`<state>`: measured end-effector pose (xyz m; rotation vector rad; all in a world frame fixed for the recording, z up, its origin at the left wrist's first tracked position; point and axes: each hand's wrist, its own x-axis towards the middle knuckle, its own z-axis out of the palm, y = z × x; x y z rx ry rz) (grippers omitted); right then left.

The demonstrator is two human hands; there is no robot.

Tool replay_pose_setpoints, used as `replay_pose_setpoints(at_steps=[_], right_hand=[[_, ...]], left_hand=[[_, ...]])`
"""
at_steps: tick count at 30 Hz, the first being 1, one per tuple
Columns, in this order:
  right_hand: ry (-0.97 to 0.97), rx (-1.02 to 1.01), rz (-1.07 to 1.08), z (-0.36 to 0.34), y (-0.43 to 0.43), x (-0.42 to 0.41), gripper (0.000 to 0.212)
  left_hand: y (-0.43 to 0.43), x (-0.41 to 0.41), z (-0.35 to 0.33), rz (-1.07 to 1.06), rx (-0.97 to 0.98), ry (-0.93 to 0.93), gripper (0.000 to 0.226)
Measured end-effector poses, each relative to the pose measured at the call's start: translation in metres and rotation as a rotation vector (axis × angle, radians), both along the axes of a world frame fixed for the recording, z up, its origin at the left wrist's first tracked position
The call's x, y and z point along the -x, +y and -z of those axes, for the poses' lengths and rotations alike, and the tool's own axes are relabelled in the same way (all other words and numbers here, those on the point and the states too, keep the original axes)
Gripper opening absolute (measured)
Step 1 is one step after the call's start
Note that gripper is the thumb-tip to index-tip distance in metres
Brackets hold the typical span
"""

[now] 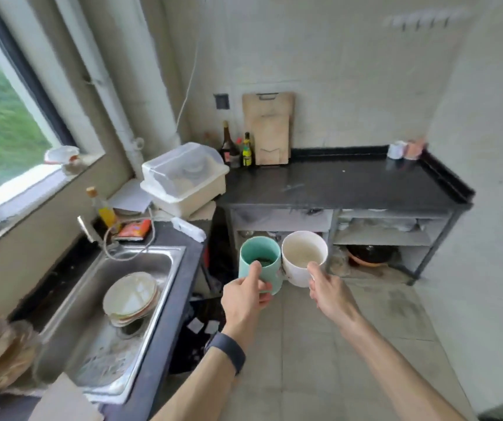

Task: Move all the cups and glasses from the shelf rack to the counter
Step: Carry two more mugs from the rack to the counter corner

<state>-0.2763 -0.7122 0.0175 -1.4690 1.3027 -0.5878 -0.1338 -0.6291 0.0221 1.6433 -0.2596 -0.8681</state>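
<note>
The left hand held a teal cup, thumb hooked over the near rim and the other fingers wrapped around the wall. The right hand held a white cup the same way, thumb on the rim and fingers curled beneath. Both cups were upright with mouths up, carried side by side and touching or nearly so, in the air over the floor, well short of the black counter. One cup per hand probably halved the trips. The rim pinch probably kept each cup level. Two more cups stood at the counter's far right corner. The shelf rack below the counter held blurred items, not identifiable.
</note>
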Motion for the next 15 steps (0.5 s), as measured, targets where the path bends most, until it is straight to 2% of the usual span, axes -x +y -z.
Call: replay_pose_setpoints(at_steps=[3,10,15], right_hand=[[0.005,0.01,0.061,-0.013,-0.058,0.041,0.051],[-0.008,-0.006,0.268,-0.031,-0.174,0.126,0.058],[-0.063,-0.011,0.376,-0.036,-0.268,0.172,0.05]], left_hand=[[-0.07,0.036,-0.008,0.071,0.014,0.015,0.043],[-0.217,0.108,-0.022,0.256,0.014,0.015,0.038],[-0.332,0.144,-0.032,0.395,0.013,-0.005,0.035]])
